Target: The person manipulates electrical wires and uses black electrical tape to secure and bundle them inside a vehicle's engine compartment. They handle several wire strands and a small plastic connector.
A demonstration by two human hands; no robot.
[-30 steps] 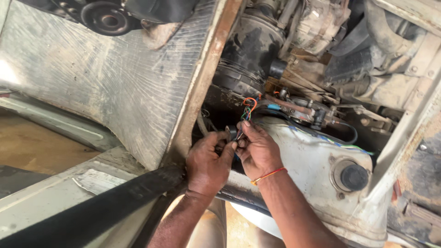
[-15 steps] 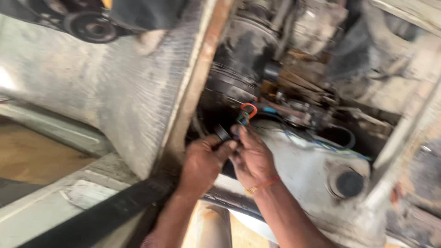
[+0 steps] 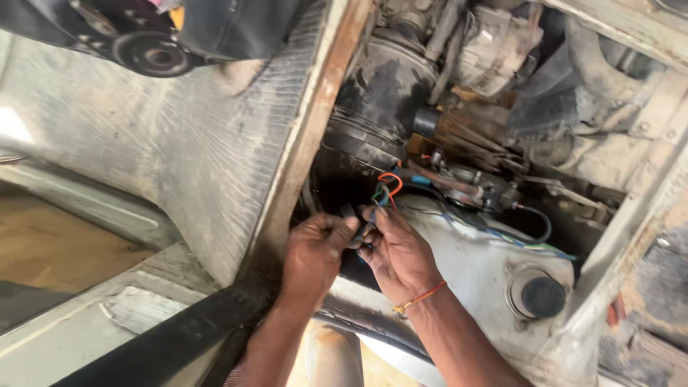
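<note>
A white tank [image 3: 480, 276] sits at 3 o'clock; wires [image 3: 383, 195] are pinched between both hands, left [image 3: 315, 254] and right [image 3: 398, 254].

Both forearms reach up and forward, wrists close. Left hand [image 3: 315, 251] curls, fingertips pinched toward the right. Right hand [image 3: 398, 254] just beside it, fingers bent, tips meeting the left's.
</note>
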